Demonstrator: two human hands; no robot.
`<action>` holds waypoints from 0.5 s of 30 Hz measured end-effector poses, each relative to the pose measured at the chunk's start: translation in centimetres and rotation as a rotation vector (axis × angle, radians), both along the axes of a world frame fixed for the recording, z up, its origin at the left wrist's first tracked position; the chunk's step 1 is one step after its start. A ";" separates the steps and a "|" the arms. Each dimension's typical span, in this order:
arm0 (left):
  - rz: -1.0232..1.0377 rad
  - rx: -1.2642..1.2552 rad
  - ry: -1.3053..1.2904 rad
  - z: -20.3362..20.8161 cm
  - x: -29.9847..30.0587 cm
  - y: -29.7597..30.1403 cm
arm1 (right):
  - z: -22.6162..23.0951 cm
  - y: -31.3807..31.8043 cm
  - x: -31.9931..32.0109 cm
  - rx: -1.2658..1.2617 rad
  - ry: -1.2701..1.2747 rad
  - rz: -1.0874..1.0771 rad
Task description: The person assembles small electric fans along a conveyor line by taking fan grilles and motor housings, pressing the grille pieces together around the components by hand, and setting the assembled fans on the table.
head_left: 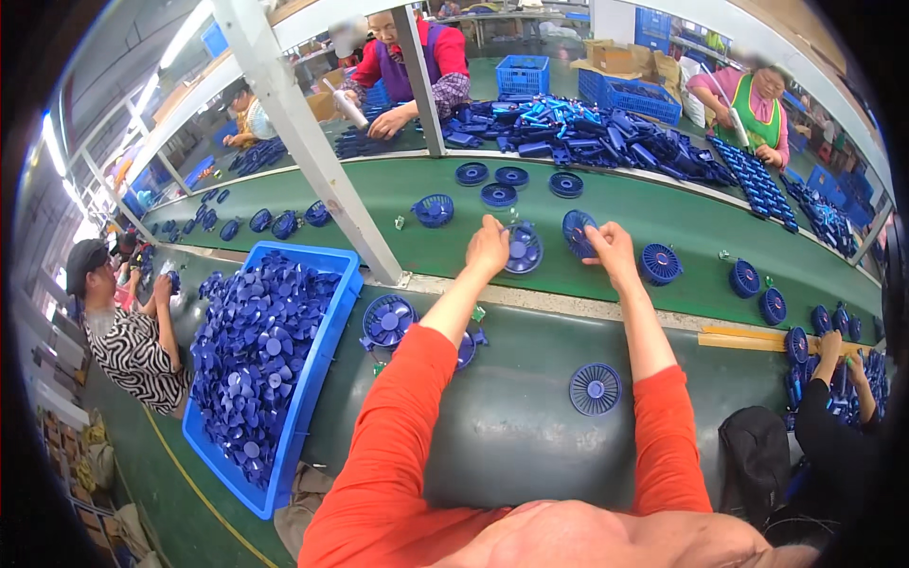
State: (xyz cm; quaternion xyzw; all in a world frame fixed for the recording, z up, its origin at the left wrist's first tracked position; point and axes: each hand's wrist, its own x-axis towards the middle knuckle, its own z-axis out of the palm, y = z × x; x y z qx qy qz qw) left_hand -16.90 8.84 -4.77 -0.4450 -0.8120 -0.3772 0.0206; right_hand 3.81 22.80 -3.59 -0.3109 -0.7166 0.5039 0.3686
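My left hand point(487, 248) is closed at the left edge of a round blue fan housing point(524, 250) with blades inside, over the green belt. Its fingertips are partly hidden. My right hand point(611, 252) pinches the right edge of a round blue fan grille point(577, 233), which is tilted above the belt. Another fan housing with blades point(389, 320) stands on the bench to the left of my forearms, and part of one more point(465, 350) shows beside my left sleeve. A loose slotted grille point(596, 389) lies flat on the bench between my arms.
A blue tray point(312, 379) heaped with fan blades stands at left. Along the green belt point(379, 227) lie several fan parts, some with small green boards. A white post point(312, 142) rises beyond the tray. Co-workers sit across the belt and at both sides; blue casings point(606, 137) are piled opposite.
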 end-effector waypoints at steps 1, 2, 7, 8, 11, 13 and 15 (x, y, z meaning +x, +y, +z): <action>-0.017 0.114 -0.097 0.2 1.1 -0.4 | 1.0 -1.3 1.0 -0.229 0.250 0.047; -0.014 0.238 -0.206 -0.1 2.0 -0.8 | 2.0 -2.9 1.5 -0.254 0.291 0.080; -0.242 0.646 -1.279 1.1 8.4 -3.2 | 4.7 -9.8 3.0 -0.081 0.166 0.141; -0.327 0.724 -1.391 1.1 9.2 -3.8 | 4.2 -10.3 2.8 0.085 0.121 0.154; -0.543 0.774 -1.664 1.8 10.4 -6.4 | 4.3 -12.8 2.5 0.366 0.057 0.024; -0.595 0.683 -1.769 2.2 11.2 -7.8 | 4.7 -13.6 2.5 0.456 0.058 0.002; -0.606 0.676 -1.795 1.2 11.1 -8.6 | 4.6 -14.0 2.1 0.798 0.038 -0.041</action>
